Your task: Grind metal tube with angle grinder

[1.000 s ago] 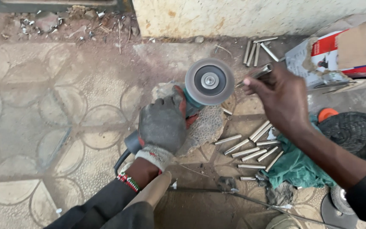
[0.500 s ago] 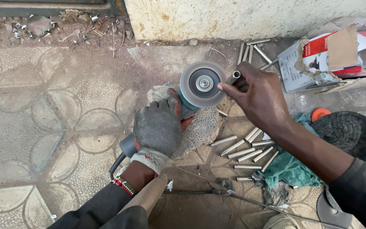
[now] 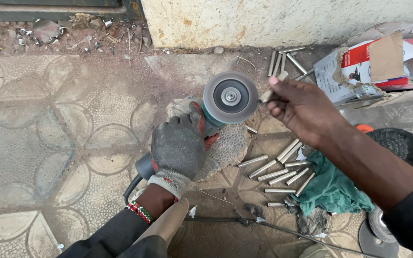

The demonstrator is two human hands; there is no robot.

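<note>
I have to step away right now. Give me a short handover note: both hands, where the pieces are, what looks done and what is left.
Left hand, gloved, grips the angle grinder; its disc faces up. Right hand, bare, pinches one short metal tube at the disc's edge. Loose tubes lie on the floor beside a green cloth; another pile sits by the wall. I cannot tell which pile is ground; at least the held tube remains.

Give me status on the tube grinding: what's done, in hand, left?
Done: cannot tell which tubes are finished. In hand: left hand grips the angle grinder; right hand holds one short tube at the disc. Left: possibly the tube piles by the green cloth and wall.
</note>
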